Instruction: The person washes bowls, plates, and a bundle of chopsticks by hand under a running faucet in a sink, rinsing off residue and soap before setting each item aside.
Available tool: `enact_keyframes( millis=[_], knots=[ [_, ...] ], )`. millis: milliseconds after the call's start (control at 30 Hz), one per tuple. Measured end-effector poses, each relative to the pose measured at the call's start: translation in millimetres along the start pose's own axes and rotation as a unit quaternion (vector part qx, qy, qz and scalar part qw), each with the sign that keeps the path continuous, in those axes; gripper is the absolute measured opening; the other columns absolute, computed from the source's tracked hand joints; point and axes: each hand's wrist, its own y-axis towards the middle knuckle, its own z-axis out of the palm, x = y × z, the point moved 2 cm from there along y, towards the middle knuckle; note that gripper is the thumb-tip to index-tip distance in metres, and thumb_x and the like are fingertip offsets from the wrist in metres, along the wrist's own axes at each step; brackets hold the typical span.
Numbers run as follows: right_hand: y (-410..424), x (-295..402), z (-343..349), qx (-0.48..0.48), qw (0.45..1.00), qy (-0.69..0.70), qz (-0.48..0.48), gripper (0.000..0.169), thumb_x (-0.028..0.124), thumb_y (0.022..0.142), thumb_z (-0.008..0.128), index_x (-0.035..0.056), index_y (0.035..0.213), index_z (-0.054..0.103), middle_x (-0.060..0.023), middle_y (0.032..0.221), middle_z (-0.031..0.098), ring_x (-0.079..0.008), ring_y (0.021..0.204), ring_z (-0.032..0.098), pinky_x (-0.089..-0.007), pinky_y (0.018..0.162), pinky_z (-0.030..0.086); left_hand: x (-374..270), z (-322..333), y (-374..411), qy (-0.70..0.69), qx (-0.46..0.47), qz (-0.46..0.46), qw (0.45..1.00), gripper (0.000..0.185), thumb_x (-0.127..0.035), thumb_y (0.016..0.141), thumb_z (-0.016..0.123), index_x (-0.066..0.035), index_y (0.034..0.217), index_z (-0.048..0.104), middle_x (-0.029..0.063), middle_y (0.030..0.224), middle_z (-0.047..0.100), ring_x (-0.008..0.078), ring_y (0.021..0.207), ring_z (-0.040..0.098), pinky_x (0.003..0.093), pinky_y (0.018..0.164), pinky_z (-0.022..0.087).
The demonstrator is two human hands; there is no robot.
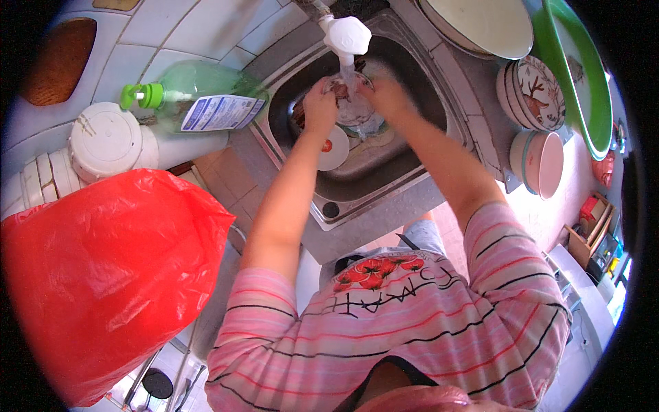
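Both hands are inside a stainless steel sink (376, 185), under a white tap (349, 36) that pours water. Between them they hold a bowl (352, 110) with a brownish pattern inside, and the stream falls straight into it. My left hand (322, 105) grips the bowl's left rim. On the opposite rim is my right hand (383, 98), slightly blurred. A white round dish or lid with a red mark (334, 152) lies in the sink below my left wrist. Dark brown sticks, perhaps chopsticks (298, 113), show partly behind my left hand.
Left of the sink stand a green pump bottle (211, 92), a white lidded container (105, 139) and a large red plastic bag (113, 273). To the right are patterned bowls (538, 92), pink bowls (545, 165), a cream basin (484, 23) and a green tray (592, 103).
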Motion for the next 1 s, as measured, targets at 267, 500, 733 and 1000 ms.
enact_keyframes(
  millis=[267,500,733,1000],
  knots=[
    [-35.2,-21.0,54.0,0.125,0.94,0.237,0.21,0.023,0.026,0.077,0.063,0.0034,0.082,0.064,-0.018,0.073,0.063,-0.0301,0.07,0.062,-0.0436,0.061,0.048,9.1,22.7,-29.1,-0.145,-0.137,-0.038,0.979,0.035,-0.009,0.074,0.052,0.0,0.107,0.061,0.0152,0.09,0.065,0.0202,0.085,0.06,0.0292,0.081,0.044],
    [22.5,20.9,-20.9,-0.036,0.985,-0.061,-0.157,0.027,0.029,0.077,0.061,0.0022,0.081,0.063,-0.0201,0.075,0.062,-0.0378,0.07,0.061,-0.046,0.061,0.049,-37.6,-3.5,37.3,0.262,0.218,0.067,0.938,0.03,-0.007,0.072,0.048,0.002,0.097,0.062,0.0249,0.092,0.061,0.0366,0.088,0.06,0.04,0.078,0.047],
    [-43.3,7.0,51.8,0.05,0.742,0.586,0.322,0.026,0.027,0.081,0.06,0.0014,0.078,0.062,-0.0081,0.063,0.059,-0.0132,0.053,0.055,-0.0273,0.044,0.042,16.8,48.8,-40.7,-0.128,-0.239,-0.09,0.958,0.043,-0.007,0.071,0.055,0.004,0.112,0.053,0.0225,0.11,0.057,0.0275,0.101,0.056,0.0329,0.087,0.041],
    [2.1,-30.3,8.2,0.007,0.998,0.047,0.032,0.041,0.034,0.07,0.07,0.0043,0.096,0.061,-0.0171,0.077,0.064,-0.0271,0.069,0.064,-0.0383,0.059,0.05,20.8,18.5,-17.3,-0.251,-0.013,-0.013,0.968,0.041,-0.01,0.074,0.049,0.0,0.113,0.055,0.0135,0.091,0.064,0.0205,0.08,0.06,0.0317,0.072,0.046]
  ],
)
